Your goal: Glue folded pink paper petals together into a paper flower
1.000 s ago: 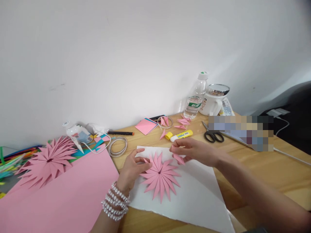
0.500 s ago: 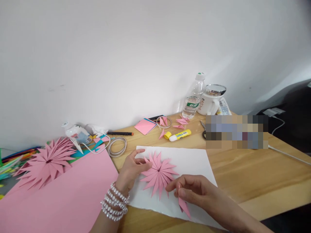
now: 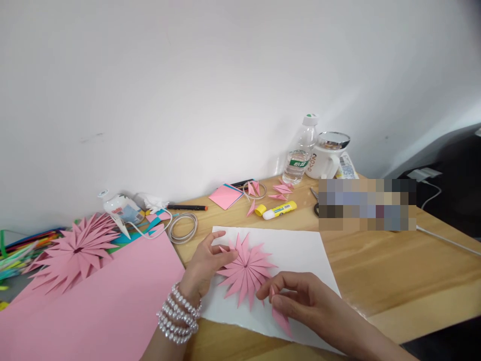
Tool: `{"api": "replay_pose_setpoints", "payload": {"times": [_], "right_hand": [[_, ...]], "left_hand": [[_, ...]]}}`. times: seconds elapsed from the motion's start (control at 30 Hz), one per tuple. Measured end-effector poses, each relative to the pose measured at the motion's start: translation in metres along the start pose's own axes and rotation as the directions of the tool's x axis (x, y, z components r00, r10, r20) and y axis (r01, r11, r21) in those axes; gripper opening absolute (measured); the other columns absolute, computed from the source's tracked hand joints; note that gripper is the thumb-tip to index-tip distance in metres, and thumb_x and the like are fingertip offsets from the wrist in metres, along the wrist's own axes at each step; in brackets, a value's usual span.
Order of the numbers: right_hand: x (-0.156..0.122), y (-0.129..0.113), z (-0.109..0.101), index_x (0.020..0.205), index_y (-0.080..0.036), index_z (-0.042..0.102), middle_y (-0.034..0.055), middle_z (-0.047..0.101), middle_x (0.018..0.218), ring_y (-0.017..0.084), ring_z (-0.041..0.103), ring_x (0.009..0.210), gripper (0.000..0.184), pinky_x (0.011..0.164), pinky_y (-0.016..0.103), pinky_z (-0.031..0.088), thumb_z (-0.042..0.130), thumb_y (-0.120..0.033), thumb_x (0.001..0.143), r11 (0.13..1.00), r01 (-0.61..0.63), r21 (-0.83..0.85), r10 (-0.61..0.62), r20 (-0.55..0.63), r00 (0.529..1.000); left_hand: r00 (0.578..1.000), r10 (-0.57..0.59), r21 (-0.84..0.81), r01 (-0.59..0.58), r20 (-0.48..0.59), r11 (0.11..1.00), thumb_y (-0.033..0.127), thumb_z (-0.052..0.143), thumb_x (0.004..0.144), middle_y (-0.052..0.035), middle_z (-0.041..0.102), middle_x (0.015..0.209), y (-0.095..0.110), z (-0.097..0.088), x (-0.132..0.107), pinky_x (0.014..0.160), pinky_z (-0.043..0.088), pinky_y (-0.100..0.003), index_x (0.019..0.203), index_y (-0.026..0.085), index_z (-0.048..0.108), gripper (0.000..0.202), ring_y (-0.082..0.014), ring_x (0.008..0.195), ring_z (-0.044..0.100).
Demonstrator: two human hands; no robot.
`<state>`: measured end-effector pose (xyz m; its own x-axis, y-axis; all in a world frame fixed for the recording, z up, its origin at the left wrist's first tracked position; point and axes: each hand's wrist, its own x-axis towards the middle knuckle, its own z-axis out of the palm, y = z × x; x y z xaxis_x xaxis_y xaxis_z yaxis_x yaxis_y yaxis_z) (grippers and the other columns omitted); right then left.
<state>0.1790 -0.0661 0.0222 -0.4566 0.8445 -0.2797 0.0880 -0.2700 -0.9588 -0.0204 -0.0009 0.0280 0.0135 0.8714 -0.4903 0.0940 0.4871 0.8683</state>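
On a white sheet of paper (image 3: 300, 248) lies a pink folded-paper flower (image 3: 246, 273) with many pointed petals around a small centre hole. My left hand (image 3: 210, 260), wearing pearl bracelets, pinches the flower's upper-left petals between thumb and fingers. Between the thumb and fingers of my right hand (image 3: 306, 301) is a folded pink paper piece (image 3: 280, 320), its lower point hanging toward the sheet. That hand is close beside the flower's lower-right petals; whether it touches them I cannot tell. An uncapped glue stick (image 3: 280, 210) lies beyond the sheet, its yellow cap (image 3: 260, 209) beside it.
At left, a larger pink paper flower (image 3: 78, 250) rests by a pink sheet (image 3: 112, 301). Behind are a coiled cable (image 3: 183, 228), a marker (image 3: 187, 207), square papers (image 3: 225, 195) and loose folded pieces (image 3: 282, 188). A water bottle (image 3: 298, 155), mug (image 3: 325, 158) and scissors (image 3: 316, 206) stand or lie rightward.
The flower has turned slightly under my left hand. My right hand's folded piece has shifted a little left and tilted. The rest looks the same.
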Motion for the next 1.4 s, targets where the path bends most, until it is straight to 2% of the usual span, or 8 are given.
{"api": "replay_pose_setpoints", "payload": {"times": [0.17,0.3,0.43,0.67,1.0,1.17,1.27,1.4], "right_hand": [[0.001,-0.003,-0.002,0.071,-0.019,0.057,0.0055,0.066,0.093,0.020,0.058,0.090,0.024,0.082,0.031,0.043,0.054,-0.041,0.079,0.997,0.025,-0.076,-0.027,-0.025,0.999],[0.002,-0.006,-0.004,0.076,-0.019,0.061,0.0041,0.067,0.090,0.020,0.058,0.088,0.019,0.085,0.032,0.040,0.054,-0.036,0.080,0.989,0.036,-0.147,-0.043,-0.050,0.998],[0.004,-0.008,-0.006,0.075,-0.019,0.061,0.0036,0.066,0.090,0.020,0.058,0.088,0.019,0.083,0.031,0.041,0.053,-0.035,0.080,0.981,0.052,-0.188,-0.064,-0.056,0.996],[0.006,-0.012,-0.005,0.074,-0.022,0.059,0.0021,0.066,0.091,0.022,0.057,0.092,0.015,0.084,0.032,0.043,0.053,-0.035,0.079,0.969,0.071,-0.236,-0.095,-0.094,0.991],[0.011,-0.024,-0.007,0.075,-0.023,0.060,0.0005,0.067,0.090,0.020,0.058,0.089,0.014,0.082,0.030,0.042,0.053,-0.033,0.081,0.940,0.101,-0.325,-0.126,-0.057,0.990],[0.017,-0.032,-0.018,0.076,-0.020,0.062,0.0015,0.065,0.082,0.017,0.058,0.079,0.021,0.077,0.029,0.044,0.053,-0.038,0.080,0.959,0.103,-0.265,-0.092,0.052,0.994],[0.026,-0.045,-0.031,0.068,-0.018,0.060,0.0004,0.061,0.070,0.013,0.054,0.066,0.024,0.063,0.025,0.044,0.056,-0.039,0.078,0.953,0.114,-0.282,-0.113,0.020,0.993],[0.050,-0.069,-0.045,0.066,-0.017,0.057,0.0007,0.060,0.063,0.009,0.051,0.053,0.023,0.052,0.023,0.043,0.055,-0.037,0.078,0.934,0.222,-0.281,-0.255,-0.089,0.963]], "left_hand": [[0.995,0.031,-0.001,-0.031,0.099,1.000,0.034,0.078,0.052,-0.0001,0.059,0.064,-0.003,0.001,0.002,0.050,0.037,-0.019,0.084,0.013,0.065,0.041,-0.0091,0.055,0.051],[0.992,0.063,-0.030,-0.060,0.110,0.998,0.036,0.078,0.052,0.0009,0.057,0.061,-0.004,0.003,0.001,0.047,0.035,-0.018,0.057,0.013,0.060,0.030,-0.0070,0.052,0.047],[0.997,-0.001,-0.064,0.006,0.074,0.998,0.035,0.077,0.054,0.0022,0.056,0.060,-0.004,0.005,0.001,0.046,0.039,-0.017,0.065,0.013,0.062,0.029,-0.0070,0.051,0.050],[0.991,-0.028,-0.250,0.060,0.130,0.966,0.029,0.081,0.051,-0.0044,0.067,0.070,-0.008,0.007,0.003,0.056,0.050,-0.025,0.071,0.012,0.065,0.030,-0.0148,0.062,0.062],[1.000,-0.025,-0.350,0.029,0.014,0.936,0.025,0.083,0.046,-0.0030,0.067,0.059,-0.007,0.011,0.001,0.048,0.047,-0.023,0.062,0.011,0.065,0.027,-0.0132,0.051,0.060],[0.995,-0.060,-0.289,0.035,-0.077,0.957,0.024,0.083,0.045,0.0004,0.063,0.053,-0.004,0.011,0.001,0.042,0.039,-0.018,0.055,0.013,0.062,0.026,-0.0095,0.048,0.055],[0.998,-0.036,-0.271,0.022,-0.048,0.962,0.024,0.083,0.044,0.0007,0.061,0.050,-0.004,0.009,0.002,0.042,0.038,-0.019,0.053,0.012,0.061,0.026,-0.0096,0.046,0.054],[0.999,0.034,-0.260,-0.022,0.042,0.965,0.026,0.082,0.045,-0.0016,0.063,0.053,-0.005,0.007,0.001,0.044,0.038,-0.020,0.055,0.011,0.064,0.026,-0.0090,0.045,0.053]]}}
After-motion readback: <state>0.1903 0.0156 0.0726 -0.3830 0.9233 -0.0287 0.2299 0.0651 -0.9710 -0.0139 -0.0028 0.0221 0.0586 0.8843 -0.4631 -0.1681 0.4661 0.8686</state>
